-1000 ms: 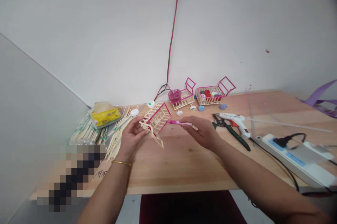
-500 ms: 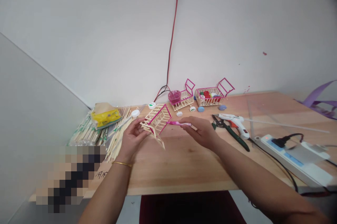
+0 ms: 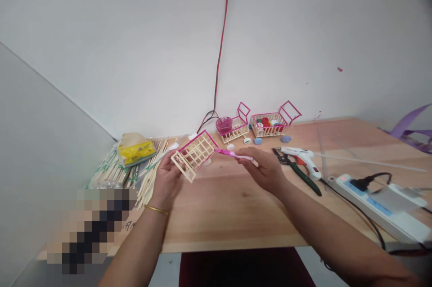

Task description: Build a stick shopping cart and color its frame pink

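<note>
My left hand (image 3: 168,179) grips a small basket frame (image 3: 194,154) built of pale wooden sticks, with a pink-painted rim, and holds it tilted above the wooden table (image 3: 236,206). My right hand (image 3: 266,169) pinches a pink and white brush (image 3: 234,155). The brush tip touches the pink edge of the frame. A gold bangle sits on my left wrist.
Two finished stick carts (image 3: 270,123) with bottle caps and a pink cup (image 3: 224,124) stand at the wall. A glue gun (image 3: 302,157), pliers (image 3: 297,171) and a power strip (image 3: 381,206) lie right. Stick bundles (image 3: 114,170) and a yellow tissue pack (image 3: 135,148) lie left.
My left hand has turned the stick frame and lifted it slightly, so its gridded side now faces me. The right hand with the brush has followed up to the frame's pink edge.
</note>
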{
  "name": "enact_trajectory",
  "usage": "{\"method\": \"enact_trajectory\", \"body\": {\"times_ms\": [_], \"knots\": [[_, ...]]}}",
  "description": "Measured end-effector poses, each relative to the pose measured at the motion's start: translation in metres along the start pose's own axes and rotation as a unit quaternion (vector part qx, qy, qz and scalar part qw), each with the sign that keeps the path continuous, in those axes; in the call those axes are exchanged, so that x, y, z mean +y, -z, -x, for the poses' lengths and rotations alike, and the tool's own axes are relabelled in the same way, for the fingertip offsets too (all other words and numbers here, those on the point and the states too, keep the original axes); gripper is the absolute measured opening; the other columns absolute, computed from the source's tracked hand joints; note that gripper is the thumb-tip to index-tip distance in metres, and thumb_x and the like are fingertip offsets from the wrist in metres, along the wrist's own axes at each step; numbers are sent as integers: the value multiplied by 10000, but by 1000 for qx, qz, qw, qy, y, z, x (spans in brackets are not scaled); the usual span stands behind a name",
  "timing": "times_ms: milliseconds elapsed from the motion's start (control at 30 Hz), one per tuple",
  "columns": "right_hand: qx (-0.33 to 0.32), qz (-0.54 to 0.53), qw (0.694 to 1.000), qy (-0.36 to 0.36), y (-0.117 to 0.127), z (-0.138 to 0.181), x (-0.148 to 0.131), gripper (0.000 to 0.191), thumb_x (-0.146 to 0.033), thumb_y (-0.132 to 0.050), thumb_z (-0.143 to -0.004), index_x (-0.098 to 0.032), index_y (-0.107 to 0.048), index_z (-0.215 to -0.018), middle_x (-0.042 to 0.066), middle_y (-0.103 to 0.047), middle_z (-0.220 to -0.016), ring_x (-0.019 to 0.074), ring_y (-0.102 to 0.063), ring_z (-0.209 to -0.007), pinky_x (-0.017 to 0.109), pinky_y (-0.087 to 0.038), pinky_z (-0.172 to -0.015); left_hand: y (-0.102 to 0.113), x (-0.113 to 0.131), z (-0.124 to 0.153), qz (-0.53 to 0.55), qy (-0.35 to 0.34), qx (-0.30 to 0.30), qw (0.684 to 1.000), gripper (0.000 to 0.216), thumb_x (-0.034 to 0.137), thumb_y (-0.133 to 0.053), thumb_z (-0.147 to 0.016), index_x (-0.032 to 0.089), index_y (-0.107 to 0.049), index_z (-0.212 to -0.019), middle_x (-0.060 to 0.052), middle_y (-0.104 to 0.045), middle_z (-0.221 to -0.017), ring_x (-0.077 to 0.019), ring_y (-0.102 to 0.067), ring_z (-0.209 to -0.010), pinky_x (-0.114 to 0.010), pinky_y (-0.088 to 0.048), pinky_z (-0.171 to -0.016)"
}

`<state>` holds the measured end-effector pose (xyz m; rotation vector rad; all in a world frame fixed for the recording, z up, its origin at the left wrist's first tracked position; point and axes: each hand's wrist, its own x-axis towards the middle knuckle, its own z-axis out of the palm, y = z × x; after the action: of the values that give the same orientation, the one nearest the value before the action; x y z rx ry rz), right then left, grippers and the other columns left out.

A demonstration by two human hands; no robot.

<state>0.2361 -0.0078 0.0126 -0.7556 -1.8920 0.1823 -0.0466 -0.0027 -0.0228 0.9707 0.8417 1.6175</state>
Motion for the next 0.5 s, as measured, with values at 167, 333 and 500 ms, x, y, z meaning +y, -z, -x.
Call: {"method": "enact_trajectory", "body": {"times_ms": [167, 333, 500], "knots": [[24, 17, 999, -14, 2, -1, -1, 159, -226, -547, -943, -202, -656, -1056, 75, -766, -908, 181, -734, -831, 269, -564, -730, -1, -1, -2, 37, 12, -12, 999, 458, 211, -851, -676, 209, -651, -1089, -72, -732, -1096, -243, -722, -964, -395, -591, -877], [-8, -8, 1000, 12, 1, 0, -5, 164, -244, -536, -954, -217, -648, -1070, 71, -761, -937, 172, -728, -832, 267, -562, -729, 4, -5, -4, 40, 24, -16, 999, 448, 256, -851, -692, 222, -636, -1084, -56, -738, -1087, -223, -725, -964, -393, -581, -910], [25, -2, 999, -25, 0, -1, -2, 177, -267, -523, -959, -207, -653, -1064, 74, -758, -902, 184, -726, -828, 282, -559, -726, 8, -10, -6, 47, 25, -21, 998, 484, 268, -846, -702, 229, -619, -1128, -57, -732, -1114, -227, -719, -996, -397, -575, -927]]}}
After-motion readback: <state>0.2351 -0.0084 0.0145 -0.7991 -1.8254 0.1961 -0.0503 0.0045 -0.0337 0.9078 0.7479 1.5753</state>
